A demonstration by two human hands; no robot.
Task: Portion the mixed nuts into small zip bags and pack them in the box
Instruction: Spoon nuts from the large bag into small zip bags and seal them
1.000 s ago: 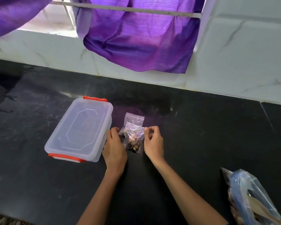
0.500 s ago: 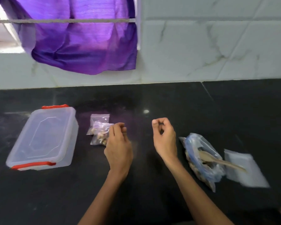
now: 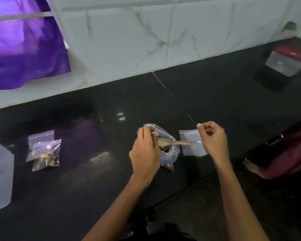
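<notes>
A large clear bag of mixed nuts (image 3: 169, 154) lies on the black counter (image 3: 215, 94) with a wooden spoon (image 3: 176, 142) sticking out to the right. My left hand (image 3: 144, 152) is at the bag's left rim, thumb and fingers curled around its edge. My right hand (image 3: 214, 138) hovers over a flat stack of empty small zip bags (image 3: 189, 145), fingers curled and holding nothing. Two filled small zip bags (image 3: 45, 153) lie overlapping at the left. The clear lidded box (image 3: 0, 171) is cut off at the left edge.
A second clear container with a red lid (image 3: 288, 63) stands at the far right by the tiled wall. A purple cloth (image 3: 24, 54) hangs at the upper left. Beyond the counter's right edge are a person's foot (image 3: 252, 167) and a maroon garment.
My view has swung right. Both hands left the filled small bags; the left moved to the large nut bag, the right to the empty bags.
</notes>
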